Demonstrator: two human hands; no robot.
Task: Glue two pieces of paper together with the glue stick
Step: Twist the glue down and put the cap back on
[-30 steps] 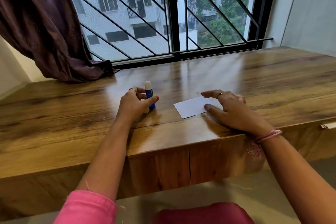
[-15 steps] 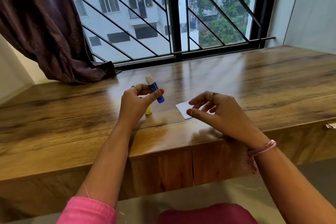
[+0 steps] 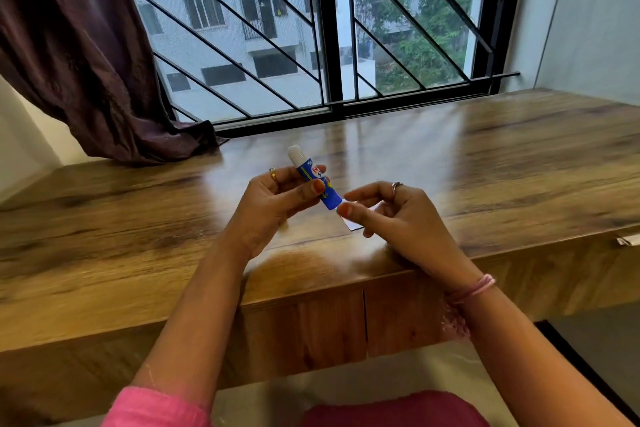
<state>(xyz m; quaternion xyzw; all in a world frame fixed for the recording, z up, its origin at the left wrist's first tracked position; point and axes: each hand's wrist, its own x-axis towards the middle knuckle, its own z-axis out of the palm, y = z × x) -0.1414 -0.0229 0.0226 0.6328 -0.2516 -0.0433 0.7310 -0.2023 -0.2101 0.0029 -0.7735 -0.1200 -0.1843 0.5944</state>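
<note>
My left hand holds a blue glue stick above the wooden desk. The stick is tilted, its white end up and to the left, its lower end down toward the right. The thumb and forefinger of my right hand are slightly apart and reach the stick's lower end; the thumb tip touches it. A white paper lies flat on the desk under my right hand, with only a corner showing. I cannot make out a second piece of paper.
A dark curtain hangs onto the desk's back left corner. A barred window runs along the back edge. A wall closes the right side. A small pale object pokes out at the desk's front right edge.
My left hand lifted the glue stick off the desk and tilted it toward the right. My right hand left the paper, rose, and moved to the stick's lower end.
</note>
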